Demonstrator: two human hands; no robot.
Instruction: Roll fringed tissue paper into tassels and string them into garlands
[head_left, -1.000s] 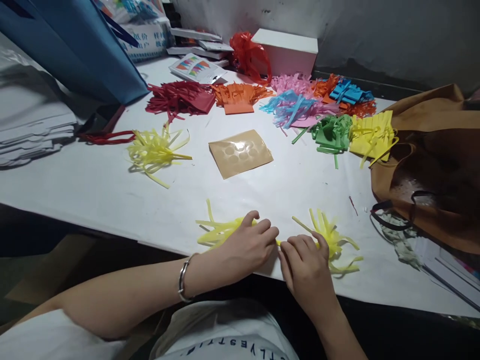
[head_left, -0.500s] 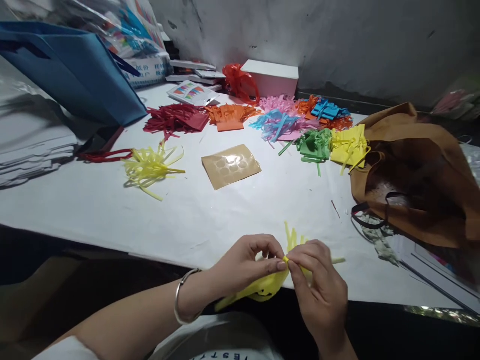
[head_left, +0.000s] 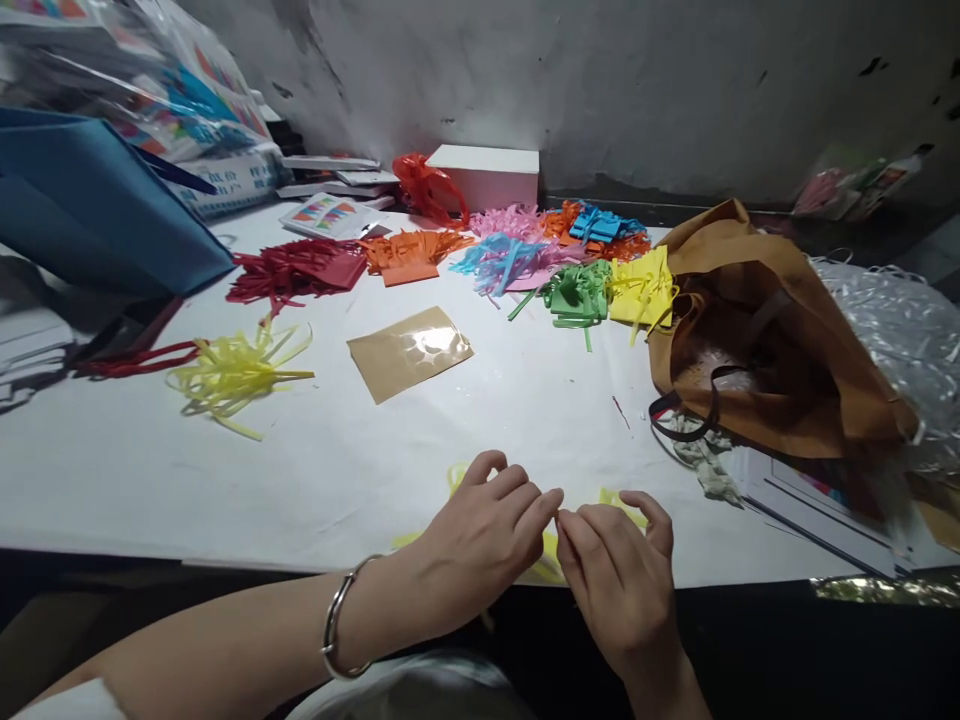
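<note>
Near the front edge of the table, my left hand (head_left: 487, 525) and my right hand (head_left: 619, 575) meet with their fingertips almost touching. Both are closed in a pinch on a yellow paper tassel (head_left: 553, 562), whose middle my fingers mostly cover. Its fringe strips show behind both hands. To the left lies another tassel (head_left: 232, 375) of pale yellow strips with a twisted end. Beyond my hands rests a tan card (head_left: 390, 365) with clear round stickers under glossy film.
Fringed paper bundles line the back: dark red (head_left: 315, 268), orange (head_left: 409, 262), green (head_left: 581, 295) and yellow (head_left: 637, 290). A brown bag (head_left: 810, 400) gapes on the right, a blue bag (head_left: 105, 210) stands left. A pink and white box (head_left: 487, 185) sits by the wall.
My left hand has turned over so its back faces up, and its fingers now cover the pinched spot. The view has swung to the right. Both hands stay together at the yellow tassel.
</note>
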